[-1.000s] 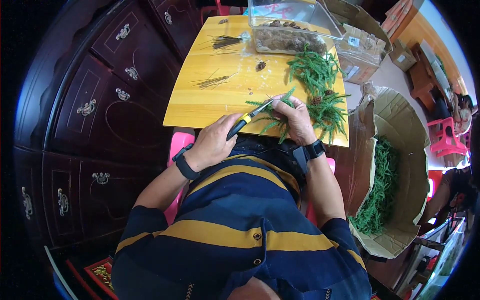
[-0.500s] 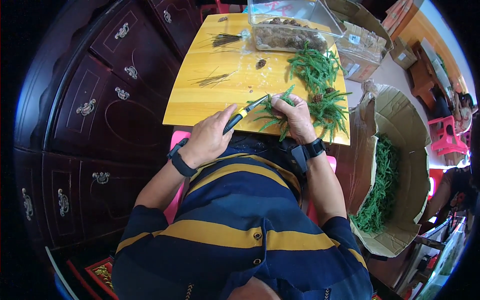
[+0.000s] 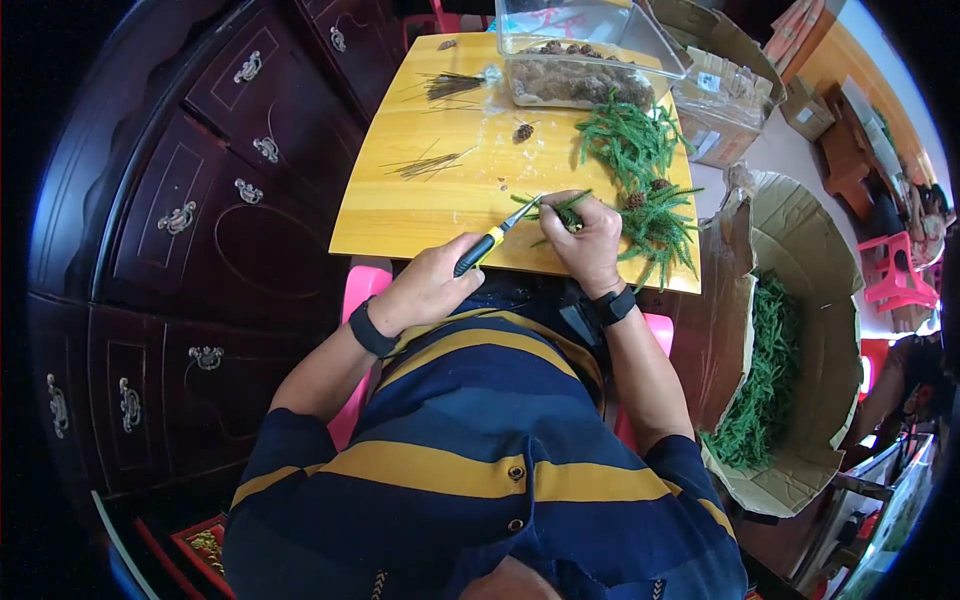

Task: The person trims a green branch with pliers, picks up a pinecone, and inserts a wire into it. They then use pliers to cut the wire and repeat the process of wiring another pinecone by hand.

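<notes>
Taking the tip of the pliers (image 3: 492,240) as the centre of the dial, the left hand (image 3: 425,286) lay toward eight o'clock, wrapped round the black-and-yellow handles, with the tool slanting up toward one o'clock. The right hand (image 3: 588,240) sat toward four o'clock, its fingers curled in and pinching a small green sprig (image 3: 568,212) above the near edge of the yellow table (image 3: 400,220). The pliers' tip met the sprig close to those fingers; whether its jaws were parted was too small to tell. On the tabletop, a lone pine cone (image 3: 523,132) rested at twelve o'clock, loose thin wires (image 3: 428,163) at ten, and a denser dark wire bundle (image 3: 453,86) at eleven. Between twelve and one stood a clear plastic bin (image 3: 640,45) with brown cones (image 3: 575,75) inside. Green sprays (image 3: 630,140) lay heaped at two o'clock, and at three a bunch of greenery (image 3: 662,228) with cones set against it. Beyond the table, toward four, an open cardboard box (image 3: 815,235) held more greenery (image 3: 762,385); a dark wooden cabinet (image 3: 170,270) filled the nine o'clock side.
</notes>
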### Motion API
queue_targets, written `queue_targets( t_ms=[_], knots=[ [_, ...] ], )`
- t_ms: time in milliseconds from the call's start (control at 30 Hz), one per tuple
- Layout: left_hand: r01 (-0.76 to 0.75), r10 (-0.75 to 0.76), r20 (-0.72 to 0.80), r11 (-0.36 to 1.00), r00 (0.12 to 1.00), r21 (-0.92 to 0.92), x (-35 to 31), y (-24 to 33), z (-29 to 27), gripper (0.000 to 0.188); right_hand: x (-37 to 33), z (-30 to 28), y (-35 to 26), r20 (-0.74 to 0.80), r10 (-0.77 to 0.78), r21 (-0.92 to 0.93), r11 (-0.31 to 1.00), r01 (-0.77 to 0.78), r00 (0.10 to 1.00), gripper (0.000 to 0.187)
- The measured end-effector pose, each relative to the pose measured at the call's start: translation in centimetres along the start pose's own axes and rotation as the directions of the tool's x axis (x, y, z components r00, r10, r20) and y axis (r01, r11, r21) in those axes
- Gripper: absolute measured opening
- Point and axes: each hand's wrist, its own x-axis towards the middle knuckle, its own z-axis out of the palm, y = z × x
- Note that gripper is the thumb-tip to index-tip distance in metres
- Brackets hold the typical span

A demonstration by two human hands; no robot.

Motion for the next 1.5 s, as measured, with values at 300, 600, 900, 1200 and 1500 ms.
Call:
queue_targets(
  t_ms=[300,600,900,1200,1500],
  knots=[
    [-0.349,0.427,-0.222,0.881,0.877,0.318,-0.1,-0.5,-0.3,0.049,-0.1,-1.0,1.1,0.55,0.356,0.732,0.232,-0.641,0.756,0.019],
    [-0.274,0.347,-0.182,0.903,0.92,0.331,-0.3,-0.2,-0.7,0.047,-0.3,-0.7,1.0,0.752,0.112,0.659,-0.147,-0.738,0.649,0.021],
    [-0.078,0.086,-0.104,0.994,0.991,0.074,-0.7,-1.1,0.4,0.042,-0.1,0.1,-0.2,0.22,0.136,0.079,0.985,-0.156,0.966,0.013],
    [-0.282,0.306,-0.129,0.943,0.943,0.175,-0.6,-1.2,-0.6,0.051,0.0,-0.5,0.6,0.481,0.364,0.663,0.445,-0.603,0.798,0.015],
    [-0.347,0.442,-0.165,0.845,0.882,0.406,-0.5,-0.5,-1.2,0.056,-0.9,-0.1,2.3,0.767,-0.042,0.599,-0.314,-0.737,0.641,0.013]
  ],
)
